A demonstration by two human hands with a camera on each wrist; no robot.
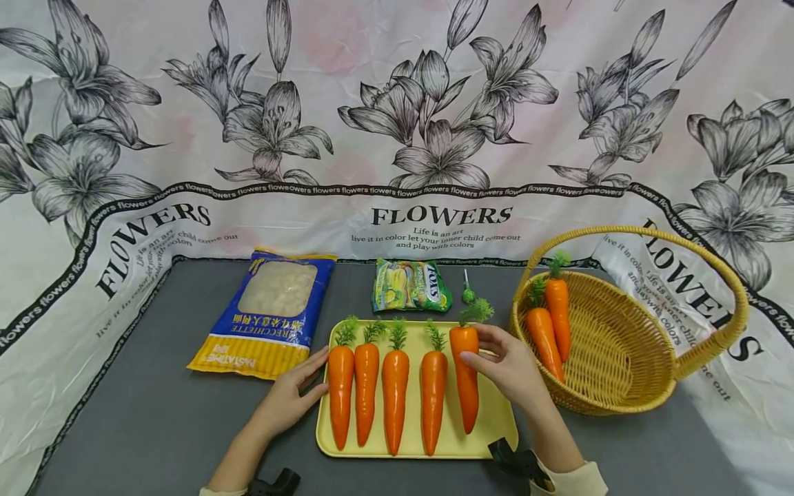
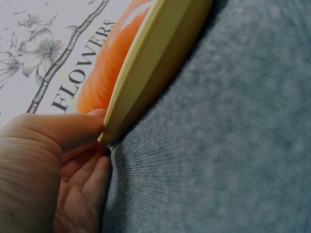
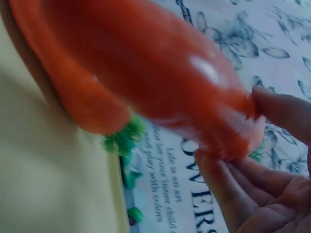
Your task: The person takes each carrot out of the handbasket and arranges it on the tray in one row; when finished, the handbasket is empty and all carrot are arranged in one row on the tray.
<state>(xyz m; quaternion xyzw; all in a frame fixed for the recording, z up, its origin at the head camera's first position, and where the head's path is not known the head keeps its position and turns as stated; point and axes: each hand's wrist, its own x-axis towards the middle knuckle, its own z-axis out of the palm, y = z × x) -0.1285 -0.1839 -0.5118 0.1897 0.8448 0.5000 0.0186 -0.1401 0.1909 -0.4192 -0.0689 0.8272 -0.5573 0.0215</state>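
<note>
A yellow tray (image 1: 496, 413) lies on the grey tabletop with several orange toy carrots (image 1: 395, 396) side by side on it, leafy tops pointing away from me. At its right end my right hand (image 1: 511, 365) pinches one more carrot (image 1: 468, 393) near the top, between thumb and fingers. The right wrist view shows this carrot (image 3: 194, 77) tilted above the tray (image 3: 53, 174). My left hand (image 1: 291, 396) holds the tray's left side; in the left wrist view its thumb presses on the rim (image 2: 116, 97) and its fingers lie beside and below.
A yellow wicker basket (image 1: 604, 310) with a tall handle stands at the right, holding two carrots (image 1: 559, 310). Behind the tray lie a green candy bag (image 1: 409, 286) and a green lollipop (image 1: 468, 295). A blue and yellow pasta bag (image 1: 267, 310) lies at the left.
</note>
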